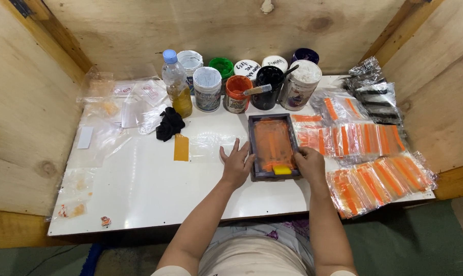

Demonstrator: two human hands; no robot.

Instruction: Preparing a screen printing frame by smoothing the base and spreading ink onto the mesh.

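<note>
several paint tubs (236, 94) crowd the back edge of the white table (149, 189): orange, black, green, dark blue, some with white lids bearing handwriting. a brush handle (258, 90) lies across the open orange tub and the black one beside it. clear plastic bottle (176, 84) with yellow liquid stands at the left of the row, black cloth (169, 124) just in front of it, a small yellow rectangle (181, 147) flat on the table below that. loose clear bags (111, 110) spread over the far left. orange-striped packets (374, 176) in clear sleeves pile up along the right, touching the frame's right side; darker packets (372, 92) sit behind them.

dark framed screen (273, 145) with orange ink across it lies flat, centre-right, between my hands. left hand (236, 163) is flat, fingers spread wide, fingertips touching the frame's left edge, holding nothing. right hand (309, 162) rests on the frame's lower right corner, fingers curled over the rim; how firm the grip is, can't tell. yellow squeegee block (281, 169) sits on the screen's near end, just beside my right fingers.

plywood walls (32, 112) box in the table on three sides.
</note>
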